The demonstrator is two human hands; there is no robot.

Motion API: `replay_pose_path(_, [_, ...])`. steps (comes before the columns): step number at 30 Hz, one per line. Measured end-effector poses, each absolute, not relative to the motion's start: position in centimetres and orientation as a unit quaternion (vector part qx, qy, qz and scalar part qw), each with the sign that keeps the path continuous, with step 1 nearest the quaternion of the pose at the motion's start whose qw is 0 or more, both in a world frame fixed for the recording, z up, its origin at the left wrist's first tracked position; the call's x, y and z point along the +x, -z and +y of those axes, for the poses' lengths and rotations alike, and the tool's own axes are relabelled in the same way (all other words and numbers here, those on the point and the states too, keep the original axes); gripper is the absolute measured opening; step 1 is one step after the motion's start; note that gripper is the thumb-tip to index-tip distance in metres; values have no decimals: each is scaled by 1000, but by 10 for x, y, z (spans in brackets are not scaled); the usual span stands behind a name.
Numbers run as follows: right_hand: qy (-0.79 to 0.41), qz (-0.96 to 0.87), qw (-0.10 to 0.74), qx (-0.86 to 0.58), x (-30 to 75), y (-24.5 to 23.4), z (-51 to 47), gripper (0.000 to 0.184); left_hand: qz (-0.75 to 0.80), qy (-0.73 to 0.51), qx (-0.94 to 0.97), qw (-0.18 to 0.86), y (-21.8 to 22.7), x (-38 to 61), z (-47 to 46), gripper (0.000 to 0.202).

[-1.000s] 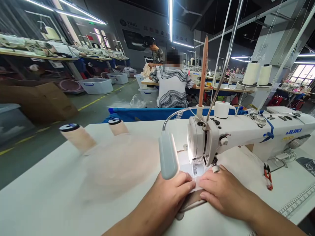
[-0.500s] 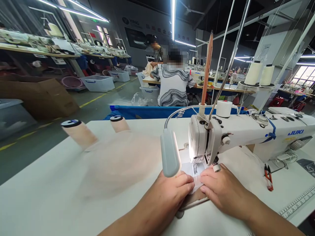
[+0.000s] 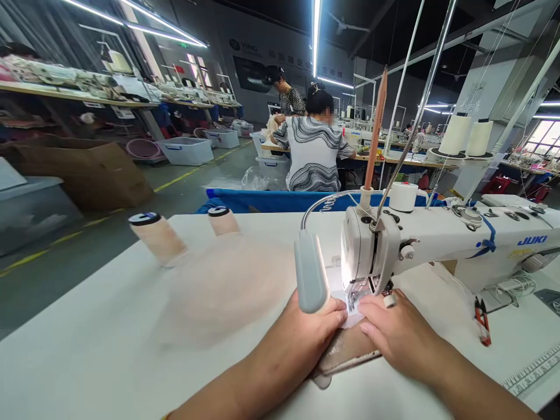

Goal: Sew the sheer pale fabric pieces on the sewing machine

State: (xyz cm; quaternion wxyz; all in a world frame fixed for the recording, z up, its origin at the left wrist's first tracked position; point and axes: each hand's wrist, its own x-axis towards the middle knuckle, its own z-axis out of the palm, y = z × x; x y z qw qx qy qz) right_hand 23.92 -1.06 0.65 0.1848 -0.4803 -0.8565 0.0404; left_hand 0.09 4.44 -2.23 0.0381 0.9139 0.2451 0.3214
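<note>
The white sewing machine (image 3: 370,248) stands in front of me, its lit presser foot (image 3: 351,298) just beyond my fingertips. From the foot, a sheer pale fabric (image 3: 227,286) spreads out to the left over the tabletop. My left hand (image 3: 312,326) is closed at the near left of the foot, with fingers together on the fabric edge. Close by on the right, my right hand (image 3: 394,332) pinches and presses the same fabric. A grey-blue lamp (image 3: 310,273) partly covers my left hand. Below my fingers shows a tan machine plate (image 3: 350,350).
Two peach thread cones (image 3: 160,239) stand at the table's far left. Orange-handled thread snips (image 3: 483,322) and a clear ruler (image 3: 536,367) lie right. Ahead, beyond a blue cloth (image 3: 262,199), sits a co-worker (image 3: 312,146); another person stands behind. A cardboard box (image 3: 79,172) occupies the left floor.
Both hands have slid slightly forward toward the presser foot along with the fabric. More of the tan plate shows in front of them. The whole view has shifted a little.
</note>
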Motion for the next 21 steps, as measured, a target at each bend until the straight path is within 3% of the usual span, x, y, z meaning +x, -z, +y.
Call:
replay_pose_path(5, [-33, -850, 200, -487, 240, -5, -10, 20, 260, -314, 913, 17, 20, 0, 45, 36])
replay_pose_path(9, [-33, -849, 217, -481, 243, -3, -9, 27, 326, -283, 902, 31, 23, -7, 43, 26])
replay_pose_path(13, [-15, -854, 257, -451, 248, -1, -9, 21, 381, -252, 889, 18, 28, -10, 37, 13])
replay_pose_path(15, [-17, -860, 297, -415, 249, -1, -11, 20, 357, -249, 900, 21, 24, -8, 29, 20])
replay_pose_path(17, [-38, -863, 336, -375, 249, -2, -12, 22, 321, -245, 913, 48, 14, -5, 20, 29])
replay_pose_path(21, [-88, -888, 317, -320, 245, -5, -14, 33, 285, -199, 923, 165, -14, -5, 6, 17])
